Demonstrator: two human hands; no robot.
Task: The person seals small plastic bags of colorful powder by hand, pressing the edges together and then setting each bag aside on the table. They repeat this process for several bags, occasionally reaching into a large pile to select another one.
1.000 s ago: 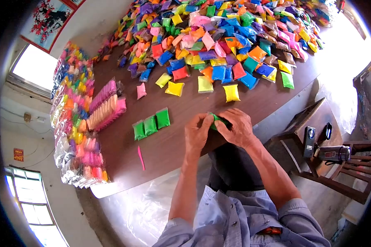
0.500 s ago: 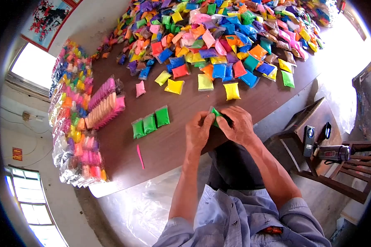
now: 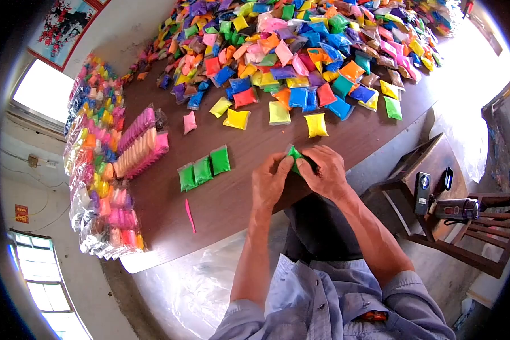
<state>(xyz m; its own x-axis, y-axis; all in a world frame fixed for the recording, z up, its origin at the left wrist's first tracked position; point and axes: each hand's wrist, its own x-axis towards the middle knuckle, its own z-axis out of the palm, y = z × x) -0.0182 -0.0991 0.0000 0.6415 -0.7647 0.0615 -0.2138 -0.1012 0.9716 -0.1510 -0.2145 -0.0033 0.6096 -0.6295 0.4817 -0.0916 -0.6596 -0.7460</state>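
My left hand (image 3: 271, 177) and my right hand (image 3: 327, 170) meet over the near edge of the brown table. Between them they grip a small green packet (image 3: 293, 153), with both thumbs on it and part of it hidden by the fingers. To the left, three green packets (image 3: 203, 170) lie side by side in a slanting row. A thin pink strip (image 3: 190, 216) rests below that row. Beyond my hands lies a yellow packet (image 3: 316, 124).
A big heap of coloured packets (image 3: 300, 56) covers the table's far part. Bundled packets (image 3: 102, 170) line the left edge, beside stacked pink and peach packets (image 3: 141, 144). On the right, a wooden stool (image 3: 436, 164) holds a dark flask (image 3: 458, 209).
The whole view has shifted slightly, with table items a little further left. Both hands still hold the green packet, with little change in their grip.
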